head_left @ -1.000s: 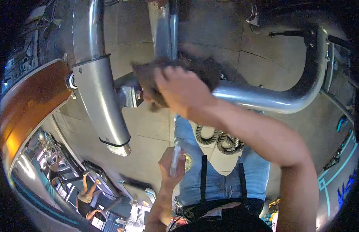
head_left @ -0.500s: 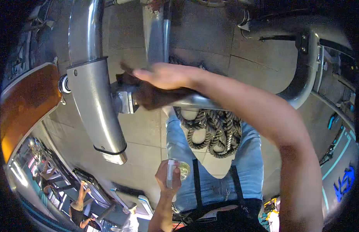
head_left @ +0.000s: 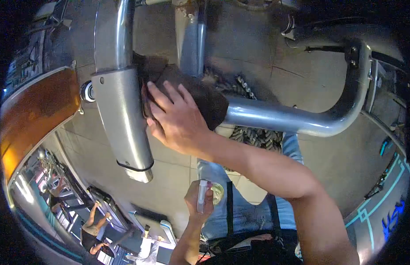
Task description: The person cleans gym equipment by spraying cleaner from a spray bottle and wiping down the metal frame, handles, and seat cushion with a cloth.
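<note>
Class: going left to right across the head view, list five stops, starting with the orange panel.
Orange panel → grey metal cover → right hand on a dark brown cloth → bent metal bar → blue lettering.

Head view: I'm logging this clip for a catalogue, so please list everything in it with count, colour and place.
Cloth: one, dark brown, over the horizontal bar
Horizontal bar: one, silver, centre to right
Sleeved tube: one, silver, left of the cloth
Post: one, grey, top centre
Panel: one, orange-brown, far left
Rope: count unclear, dark, on the floor below the bar
Floor: one, grey tiles, beneath everything
Lettering: one group, blue, lower right
People: at least two, black and white clothing, lower left
Bottle: one, pale top, yellowish contents, in the left hand
Edge items: uncounted, too dark
Jeans: one pair, blue, lower centre
Left hand: one, bare, lower centre
Right hand: one, bare, on the cloth
</note>
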{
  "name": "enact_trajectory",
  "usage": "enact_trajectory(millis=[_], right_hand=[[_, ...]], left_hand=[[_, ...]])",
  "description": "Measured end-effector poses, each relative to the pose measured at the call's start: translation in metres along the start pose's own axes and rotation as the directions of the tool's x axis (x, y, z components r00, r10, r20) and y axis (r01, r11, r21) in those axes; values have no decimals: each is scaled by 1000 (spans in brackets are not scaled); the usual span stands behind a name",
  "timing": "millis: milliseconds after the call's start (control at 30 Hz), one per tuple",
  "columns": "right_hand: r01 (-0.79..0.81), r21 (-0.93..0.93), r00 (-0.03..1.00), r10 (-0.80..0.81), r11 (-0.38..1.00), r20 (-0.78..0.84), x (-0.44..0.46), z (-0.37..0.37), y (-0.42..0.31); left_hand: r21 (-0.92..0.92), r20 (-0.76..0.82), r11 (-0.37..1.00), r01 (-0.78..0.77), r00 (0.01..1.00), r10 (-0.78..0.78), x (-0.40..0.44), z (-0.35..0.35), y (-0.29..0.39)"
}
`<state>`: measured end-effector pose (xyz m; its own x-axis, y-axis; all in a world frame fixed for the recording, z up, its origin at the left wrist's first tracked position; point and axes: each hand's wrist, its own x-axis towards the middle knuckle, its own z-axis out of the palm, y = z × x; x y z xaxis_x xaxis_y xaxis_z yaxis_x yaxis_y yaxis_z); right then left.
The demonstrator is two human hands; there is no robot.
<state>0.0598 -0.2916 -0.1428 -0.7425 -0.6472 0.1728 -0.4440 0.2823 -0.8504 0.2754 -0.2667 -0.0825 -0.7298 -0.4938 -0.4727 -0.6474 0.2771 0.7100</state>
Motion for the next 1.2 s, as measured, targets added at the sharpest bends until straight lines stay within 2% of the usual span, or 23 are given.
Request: enact_trajectory(millis=[67, 133, 200, 267, 300, 333, 400, 467, 500, 567, 600, 633, 667, 733, 767, 833, 867, 900, 933, 1033, 1100, 1200], right_hand=[[-33, -22, 999, 33, 999, -26, -7, 2, 0], [139, -113, 990, -135, 984, 42, -24, -5, 8], [202, -117, 979, -196, 972, 59, -28, -13, 15], [151, 93, 971, -165, 984, 173, -20, -18, 23], [96, 136, 985, -113, 986, 127, -14, -19, 24], [116, 149, 980, -137, 982, 143, -12, -22, 24], [-225, 374, 972, 180, 900, 152, -7, -31, 28], [-279, 537, 943, 120, 796, 311, 4, -42, 36], [-368, 495, 897, 161, 787, 411, 6, -49, 36], [-352, 516, 913, 165, 781, 374, 7, -49, 29], [-338, 536, 927, 178, 773, 329, 6, -49, 26], [-423, 552, 896, 244, 718, 371, 5, -47, 23], [-426, 550, 895, 246, 718, 373, 1, -41, 26], [-340, 470, 939, 267, 815, 216, -10, -26, 36], [-342, 468, 938, 267, 815, 220, -9, -27, 32], [-154, 241, 984, 128, 958, 123, -12, -30, 20], [14, 81, 996, -21, 997, 86, -19, -23, 18], [106, -39, 990, -101, 994, 100, -25, -18, 17], [196, -155, 976, -178, 968, 124, -30, -14, 16], [275, -104, 951, -254, 956, 178, -44, -11, 24], [281, -103, 949, -261, 954, 176, -41, -13, 22], [280, -107, 949, -259, 954, 178, -32, -16, 19]], left_hand=[[28, 6, 999, -34, 999, 34, -4, -1, 2], [73, -8, 993, -93, 996, 94, -6, 0, 7], [94, -51, 991, -100, 993, 105, -4, -3, 9], [166, -131, 984, -62, 988, 84, 8, -11, 15], [128, -177, 992, -19, 983, 42, 19, -15, 26], [107, -251, 994, -29, 967, 55, 32, -16, 30], [83, -347, 996, -40, 936, 67, 59, -15, 34], [41, -401, 974, -223, 889, 221, 85, -15, 36], [37, -413, 975, -221, 885, 216, 93, -16, 40], [35, -394, 993, -112, 912, 117, 101, -19, 51], [34, -394, 994, -108, 912, 113, 104, -17, 47], [28, -399, 994, -107, 911, 109, 107, -14, 41], [21, -403, 994, -107, 909, 106, 109, -12, 38], [-42, -419, 990, -137, 902, 107, 107, -9, 34], [-41, -400, 992, -115, 912, 90, 103, -10, 33], [-43, -385, 995, -91, 920, 68, 94, -12, 29], [18, -388, 987, -158, 909, 152, 88, -14, 25], [79, -385, 971, -224, 892, 237, 82, -15, 22], [77, -388, 972, -221, 892, 233, 73, -16, 20], [135, -353, 968, -210, 903, 245, 44, -20, 11], [88, -269, 990, -111, 954, 131, 24, -19, 2], [108, -215, 984, -141, 963, 161, 6, -14, -14]])
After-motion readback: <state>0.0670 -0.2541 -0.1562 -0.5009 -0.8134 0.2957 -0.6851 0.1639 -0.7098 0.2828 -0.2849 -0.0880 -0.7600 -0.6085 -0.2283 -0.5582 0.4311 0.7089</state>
